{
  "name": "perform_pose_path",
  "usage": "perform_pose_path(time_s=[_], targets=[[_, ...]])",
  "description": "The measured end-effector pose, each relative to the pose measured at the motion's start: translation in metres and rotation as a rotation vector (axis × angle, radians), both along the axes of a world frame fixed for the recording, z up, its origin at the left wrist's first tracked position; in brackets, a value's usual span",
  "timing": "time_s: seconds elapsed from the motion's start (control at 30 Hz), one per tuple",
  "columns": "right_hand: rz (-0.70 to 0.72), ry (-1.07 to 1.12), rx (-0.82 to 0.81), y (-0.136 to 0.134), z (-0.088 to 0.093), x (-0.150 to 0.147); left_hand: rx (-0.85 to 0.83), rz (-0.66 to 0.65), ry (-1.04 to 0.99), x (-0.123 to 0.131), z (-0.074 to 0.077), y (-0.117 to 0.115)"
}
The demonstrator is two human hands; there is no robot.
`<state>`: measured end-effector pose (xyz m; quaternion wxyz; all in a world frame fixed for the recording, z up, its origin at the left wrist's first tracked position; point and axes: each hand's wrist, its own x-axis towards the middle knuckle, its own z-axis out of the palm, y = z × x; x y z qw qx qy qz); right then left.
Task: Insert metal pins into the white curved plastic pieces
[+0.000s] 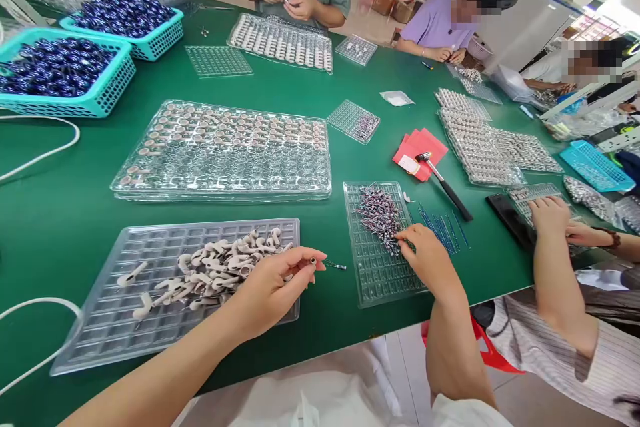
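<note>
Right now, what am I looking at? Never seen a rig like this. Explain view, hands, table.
No robot here: one camera on a person's head looks forward and down at their bare hands. The left hand pinches a small round-ended piece; a thin wired part sticks out beside it. The right hand is at a pile of wired parts on a clear tray. On the green table, pale stemmed shells lie in a grey tray. Farther off are a hammer and turquoise baskets of dark blue pieces. Other people work nearby.
</note>
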<state>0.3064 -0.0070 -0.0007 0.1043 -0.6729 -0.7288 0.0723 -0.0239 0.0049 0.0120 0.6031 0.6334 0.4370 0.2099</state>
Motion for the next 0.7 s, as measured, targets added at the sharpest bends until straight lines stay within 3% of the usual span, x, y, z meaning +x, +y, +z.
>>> perform_pose_path(time_s=[0.27,0.43,0.7], targets=[[0.17,-0.087,0.03,0.01,0.001,0.007,0.027,-0.016,0.001,0.0,-0.001,0.0],[0.247,-0.074,0.037,0.013,-0.001,0.01,0.056,-0.022,0.043,0.002,0.006,0.0],[0.171,0.029,0.067,-0.005,0.008,0.005,0.002,0.011,-0.013,0.003,0.009,-0.001]])
